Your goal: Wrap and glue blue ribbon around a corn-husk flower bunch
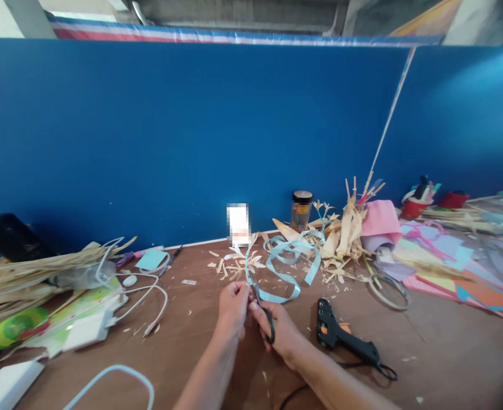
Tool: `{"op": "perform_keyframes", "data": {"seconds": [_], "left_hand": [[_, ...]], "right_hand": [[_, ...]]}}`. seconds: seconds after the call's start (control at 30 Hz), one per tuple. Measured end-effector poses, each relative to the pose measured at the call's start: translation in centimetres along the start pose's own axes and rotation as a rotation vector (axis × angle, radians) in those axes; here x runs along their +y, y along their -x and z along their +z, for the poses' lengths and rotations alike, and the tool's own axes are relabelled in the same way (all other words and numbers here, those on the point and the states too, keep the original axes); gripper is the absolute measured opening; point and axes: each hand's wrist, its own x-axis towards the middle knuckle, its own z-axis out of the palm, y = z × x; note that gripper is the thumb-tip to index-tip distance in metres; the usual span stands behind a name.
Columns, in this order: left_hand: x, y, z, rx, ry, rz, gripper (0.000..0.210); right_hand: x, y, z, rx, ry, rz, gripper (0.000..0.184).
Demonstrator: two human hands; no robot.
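My left hand [234,307] pinches the lower end of a small handmade flower stem [248,267], which stands upright with pale husk-like petals and light blue wrapping. In my right hand [277,330] is a pair of black-handled scissors [270,327], its blades pointing up beside the stem. Both hands are close together, and the exact spot where blades and stem meet is hard to make out. A loose light blue ribbon [283,297] curls across the table just beyond my right hand. Pale scraps [221,266] lie around the flower.
Right of my hands lies a black glue gun [347,336] with its cord. Behind are a dark-lidded jar [302,210], a dried husk bundle [347,230] and coloured paper [443,279]. White cables [161,299], a white charger [90,329] and dried strips [50,265] lie left. A blue partition [183,131] bounds the table.
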Motion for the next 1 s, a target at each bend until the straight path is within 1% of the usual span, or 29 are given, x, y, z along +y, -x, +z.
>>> {"op": "perform_keyframes", "data": {"seconds": [0.1,0.2,0.37,0.43,0.57,0.67,0.8,0.9,1.0], "left_hand": [[0.2,0.2,0.0,-0.024,-0.023,-0.032,0.016],[0.2,0.3,-0.1,-0.049,-0.039,-0.028,0.019],[-0.1,-0.1,-0.1,-0.006,-0.005,-0.005,0.015],[-0.2,-0.2,-0.2,-0.006,-0.016,-0.016,0.015],[-0.1,0.1,-0.3,-0.079,-0.042,-0.021,0.021],[-0.3,0.1,-0.5,-0.107,-0.049,-0.008,0.02],[-0.7,-0.2,-0.6,-0.065,-0.064,0.004,0.016],[-0.8,-0.3,-0.6,-0.029,-0.06,0.002,0.017],[-0.7,-0.2,-0.6,-0.031,-0.035,-0.006,0.02]], "right_hand": [[-0.1,0.0,0.1,-0.051,-0.085,0.049,0.047],[-0.4,0.1,0.1,-0.085,-0.136,0.081,0.046],[-0.3,-0.1,0.0,-0.008,-0.028,0.024,0.048],[-0.4,0.0,-0.1,-0.024,-0.041,0.034,0.047],[-0.8,0.1,-0.1,-0.107,-0.144,0.128,0.046],[-0.9,0.1,-0.1,-0.093,-0.148,0.105,0.047],[-0.4,0.0,-0.1,-0.055,-0.108,0.063,0.047],[-0.2,-0.1,-0.2,-0.018,-0.049,0.032,0.047],[-0.4,-0.1,-0.1,-0.043,-0.069,0.052,0.047]]}}
